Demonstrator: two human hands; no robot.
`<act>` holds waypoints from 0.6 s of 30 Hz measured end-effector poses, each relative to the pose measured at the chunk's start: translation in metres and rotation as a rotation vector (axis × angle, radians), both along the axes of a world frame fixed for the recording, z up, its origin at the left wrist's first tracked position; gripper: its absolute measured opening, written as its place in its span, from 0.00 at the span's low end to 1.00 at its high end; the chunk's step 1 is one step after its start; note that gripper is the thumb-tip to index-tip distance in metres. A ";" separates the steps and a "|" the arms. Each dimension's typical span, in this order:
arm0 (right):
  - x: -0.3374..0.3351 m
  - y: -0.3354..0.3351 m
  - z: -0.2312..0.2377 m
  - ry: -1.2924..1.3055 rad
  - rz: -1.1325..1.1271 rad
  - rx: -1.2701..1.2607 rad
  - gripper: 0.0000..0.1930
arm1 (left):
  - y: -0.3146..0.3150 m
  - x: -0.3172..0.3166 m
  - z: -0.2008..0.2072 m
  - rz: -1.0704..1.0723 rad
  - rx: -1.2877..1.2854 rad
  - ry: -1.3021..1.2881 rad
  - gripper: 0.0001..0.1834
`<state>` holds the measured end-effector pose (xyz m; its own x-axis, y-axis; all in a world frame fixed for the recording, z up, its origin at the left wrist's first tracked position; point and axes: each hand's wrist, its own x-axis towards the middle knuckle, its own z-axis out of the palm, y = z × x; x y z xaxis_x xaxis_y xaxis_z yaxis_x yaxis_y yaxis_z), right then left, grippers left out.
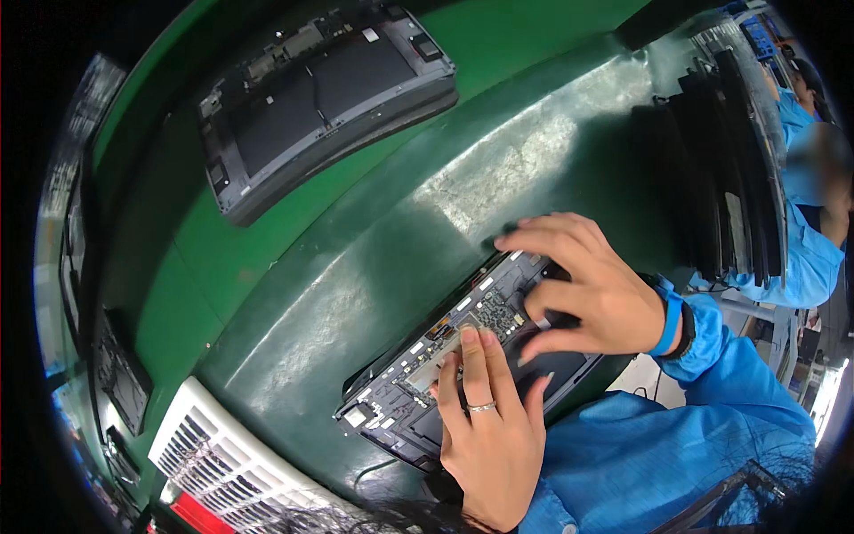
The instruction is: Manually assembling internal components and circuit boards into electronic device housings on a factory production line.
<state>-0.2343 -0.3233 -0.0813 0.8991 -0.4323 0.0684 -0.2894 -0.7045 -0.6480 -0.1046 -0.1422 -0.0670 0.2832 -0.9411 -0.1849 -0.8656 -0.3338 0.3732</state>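
An opened laptop base (391,405) lies tilted across the green work surface in front of me, its circuit board (492,313) exposed. My left hand (485,414), with a ring on one finger, rests on the middle of the board. Its index and middle fingers are stretched out and press down; the thumb stands apart. Over the right end of the base is my right hand (592,298), fingers bent and spread, with nothing visible in them. A blue band (672,325) circles that wrist. What lies beneath my left fingertips is hidden.
Stacked laptop bases (325,116) stand at the far left. Upright dark panels (716,178) line the right side. A white slotted tray (231,458) sits at lower left, near a dark frame (123,378). A co-worker in a blue sleeve (809,254) is at far right.
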 end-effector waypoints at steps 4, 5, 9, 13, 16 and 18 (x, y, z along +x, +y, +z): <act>0.001 0.006 -0.003 0.054 0.062 -0.088 0.16 | 0.003 0.002 0.012 0.041 -0.043 0.126 0.37; 0.002 0.004 -0.005 0.071 0.070 -0.099 0.16 | 0.003 0.003 0.011 0.037 -0.043 0.131 0.37; 0.004 0.002 -0.010 0.089 0.009 0.018 0.18 | 0.002 0.005 0.010 -0.026 -0.035 0.052 0.43; 0.021 -0.002 -0.002 -0.057 -0.282 0.264 0.30 | 0.007 0.004 0.011 -0.002 -0.037 0.065 0.43; 0.025 -0.019 -0.001 0.139 -0.048 0.321 0.25 | -0.001 0.006 0.001 -0.046 -0.053 0.026 0.40; 0.040 -0.021 -0.004 0.198 -0.004 0.328 0.23 | -0.001 0.008 0.003 -0.037 -0.009 -0.029 0.38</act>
